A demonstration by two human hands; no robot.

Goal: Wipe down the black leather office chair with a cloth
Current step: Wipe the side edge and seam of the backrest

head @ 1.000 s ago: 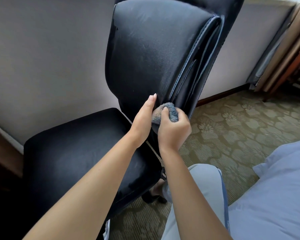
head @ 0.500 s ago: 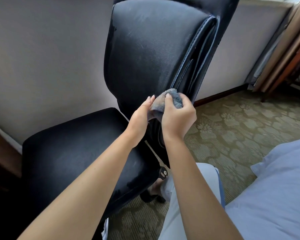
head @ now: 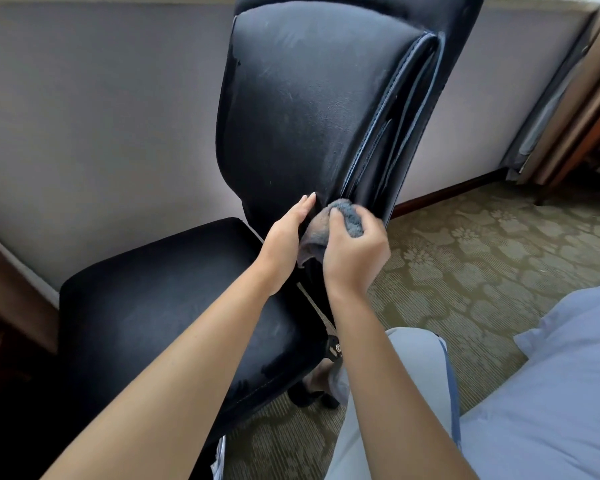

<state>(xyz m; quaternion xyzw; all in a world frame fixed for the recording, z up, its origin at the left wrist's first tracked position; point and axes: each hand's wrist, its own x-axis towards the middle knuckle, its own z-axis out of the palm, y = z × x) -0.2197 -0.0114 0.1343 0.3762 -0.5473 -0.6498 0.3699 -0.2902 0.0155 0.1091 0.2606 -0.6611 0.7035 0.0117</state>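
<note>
Both hands have dropped a little down the backrest since 0.5 s ago, back near where they were 1 s ago. Right hand is closed around the cloth, a grey bunched wad, pressing it against the lower right edge of the chair back, just where the stitched seam meets the narrow waist. A loose flap of cloth hangs below, between the 2 hands. Left hand lies flat and open, fingers together and extended, resting on the leather just left of the cloth and touching it. Chair stands against the wall, its seat lower left, under the left forearm. Carpet with a floral pattern spreads to the right. A knee in light trousers shows below the right forearm, and pale bedding fills the lower right corner.
</note>
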